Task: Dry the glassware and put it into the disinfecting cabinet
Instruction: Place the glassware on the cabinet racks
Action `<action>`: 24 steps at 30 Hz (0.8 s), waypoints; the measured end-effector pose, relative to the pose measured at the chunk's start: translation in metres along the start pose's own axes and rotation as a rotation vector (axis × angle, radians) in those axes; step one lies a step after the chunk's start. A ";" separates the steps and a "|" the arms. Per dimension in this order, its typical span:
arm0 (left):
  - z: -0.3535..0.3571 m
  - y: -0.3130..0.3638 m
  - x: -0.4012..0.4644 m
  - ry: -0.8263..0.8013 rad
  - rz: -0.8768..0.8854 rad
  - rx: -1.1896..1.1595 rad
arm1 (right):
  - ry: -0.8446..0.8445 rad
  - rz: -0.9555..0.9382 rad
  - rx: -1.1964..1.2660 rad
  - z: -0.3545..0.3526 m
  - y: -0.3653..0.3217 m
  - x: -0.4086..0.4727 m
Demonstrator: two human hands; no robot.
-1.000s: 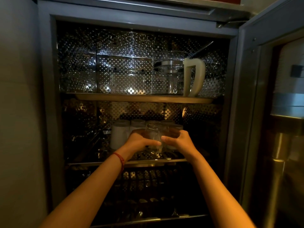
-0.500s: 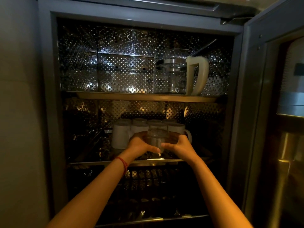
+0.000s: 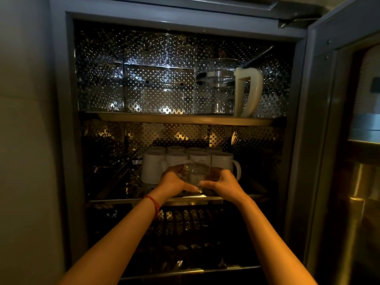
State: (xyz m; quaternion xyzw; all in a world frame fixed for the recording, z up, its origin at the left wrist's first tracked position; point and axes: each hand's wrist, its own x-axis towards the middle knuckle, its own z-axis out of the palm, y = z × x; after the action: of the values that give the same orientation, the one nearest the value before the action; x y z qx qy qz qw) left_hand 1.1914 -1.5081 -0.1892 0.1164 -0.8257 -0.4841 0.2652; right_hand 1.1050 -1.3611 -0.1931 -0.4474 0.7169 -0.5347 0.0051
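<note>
A clear drinking glass (image 3: 195, 173) sits upside down at the front of the middle shelf (image 3: 115, 200) of the open disinfecting cabinet (image 3: 61, 120). My left hand (image 3: 174, 183) grips it from the left and my right hand (image 3: 221, 182) from the right, thumbs almost meeting in front of it. Whether the glass rests on the shelf or hangs just above it is too dark to tell.
Several white mugs (image 3: 153, 167) stand upside down right behind the glass. A glass jug with a cream handle (image 3: 218, 89) stands on the top shelf (image 3: 144, 117). A dark rack (image 3: 185, 233) fills the bottom level. The cabinet door (image 3: 349, 140) hangs open at right.
Both hands have lowered the glass a little toward the middle shelf, in front of the mugs. The camera view has shifted slightly.
</note>
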 end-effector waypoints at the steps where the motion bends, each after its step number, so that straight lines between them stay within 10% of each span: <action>1: 0.000 0.001 0.000 -0.007 -0.003 0.009 | 0.001 0.008 -0.002 0.000 -0.001 0.000; 24: -0.003 0.006 -0.022 0.039 0.146 0.105 | 0.223 -0.022 -0.154 0.014 -0.014 -0.025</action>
State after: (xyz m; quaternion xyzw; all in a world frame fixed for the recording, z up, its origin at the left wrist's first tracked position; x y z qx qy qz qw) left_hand 1.2114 -1.4976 -0.1899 0.0790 -0.8509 -0.4172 0.3092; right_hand 1.1354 -1.3565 -0.2003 -0.3920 0.7469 -0.5246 -0.1149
